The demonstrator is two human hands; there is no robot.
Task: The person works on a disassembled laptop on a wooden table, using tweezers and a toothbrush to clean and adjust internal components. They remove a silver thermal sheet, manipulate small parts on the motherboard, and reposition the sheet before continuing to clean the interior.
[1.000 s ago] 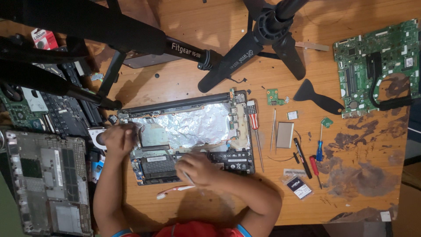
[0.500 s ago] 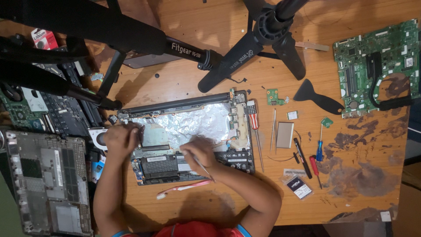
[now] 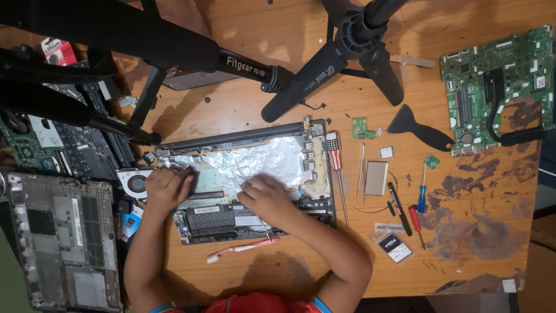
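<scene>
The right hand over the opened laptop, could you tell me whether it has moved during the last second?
Yes. The right hand has shifted up from the laptop's lower edge, beside the pink toothbrush, towards the silver foil.

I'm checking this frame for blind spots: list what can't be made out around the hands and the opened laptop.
- Head view: right hand covers whatever its fingertips grip.
- Left hand hides the opened laptop corner beneath it.
- Black tripod legs mask parts at upper left.
- Laptop's screws: too small.

Wooden table (image 3: 243, 278) — opened laptop (image 3: 249, 179), screwdrivers (image 3: 335, 168)
</scene>
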